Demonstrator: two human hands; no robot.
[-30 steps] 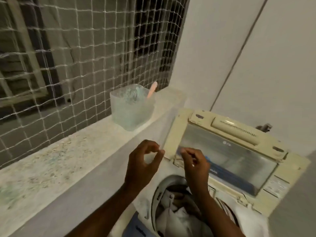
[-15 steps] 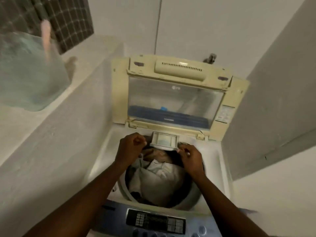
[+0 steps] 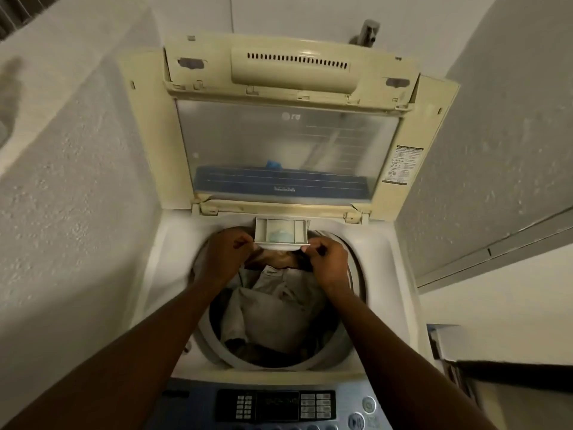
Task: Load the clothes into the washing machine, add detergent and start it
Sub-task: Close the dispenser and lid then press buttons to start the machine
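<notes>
A top-loading washing machine [image 3: 173, 249] stands below me with its cream lid [image 3: 288, 119] raised against the back wall. Grey and dark clothes [image 3: 273, 308] fill the drum. At the drum's back rim a small white detergent drawer [image 3: 281, 231] is pulled out, with pale blue detergent in its middle section. My left hand [image 3: 226, 256] pinches the drawer's front left corner. My right hand [image 3: 327, 262] pinches the front right corner. Both forearms reach over the drum.
The blue control panel [image 3: 276, 405] with buttons and a display lies at the near edge. A rough white wall [image 3: 71, 212] and ledge rise on the left, a grey wall [image 3: 483, 169] on the right. A tap [image 3: 367, 31] sits behind the lid.
My view swung from the window ledge and its plastic container down onto the machine. Both hands moved from chest height to the pulled-out detergent drawer and now grip its front corners.
</notes>
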